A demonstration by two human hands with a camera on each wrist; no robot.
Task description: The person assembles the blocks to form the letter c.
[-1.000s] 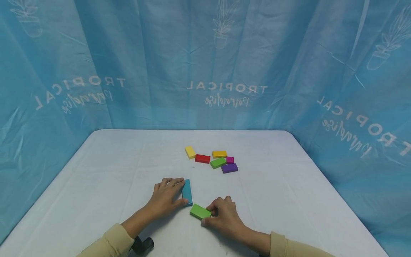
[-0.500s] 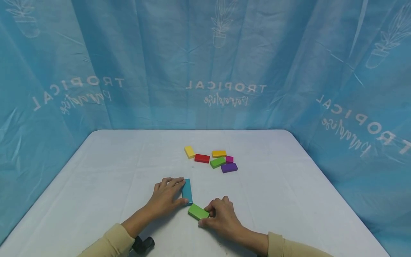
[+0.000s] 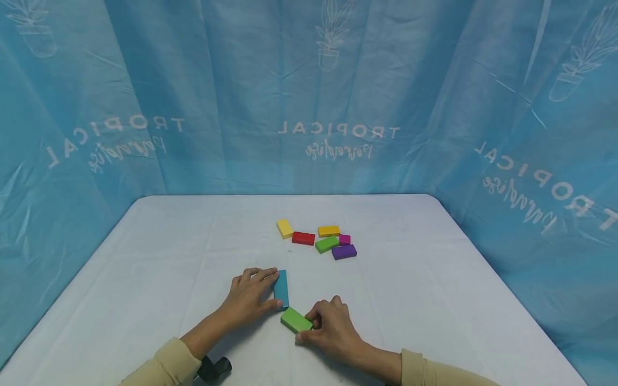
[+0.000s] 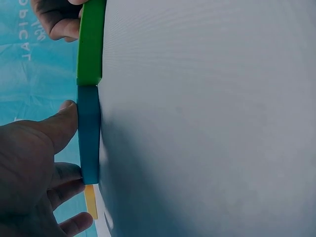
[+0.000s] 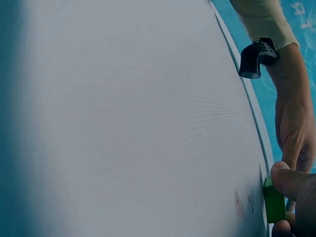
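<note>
A blue rectangular block lies on the white table, its long side pointing away from me. My left hand holds it from the left, thumb at the near end and fingertips at the far end. In the left wrist view the blue block meets a green block end to end. My right hand pinches that green block by its right end, between thumb and fingers. In the head view the green block sits slanted, its far corner at the blue block's near end.
Farther back on the table lie a yellow block, a red block, an orange block, another green block, a magenta block and a purple block. A blue curtain hangs around the table.
My right hand has slid the green block a short way left, up to the blue block's near end. The left hand and the blue block have stayed nearly still.
</note>
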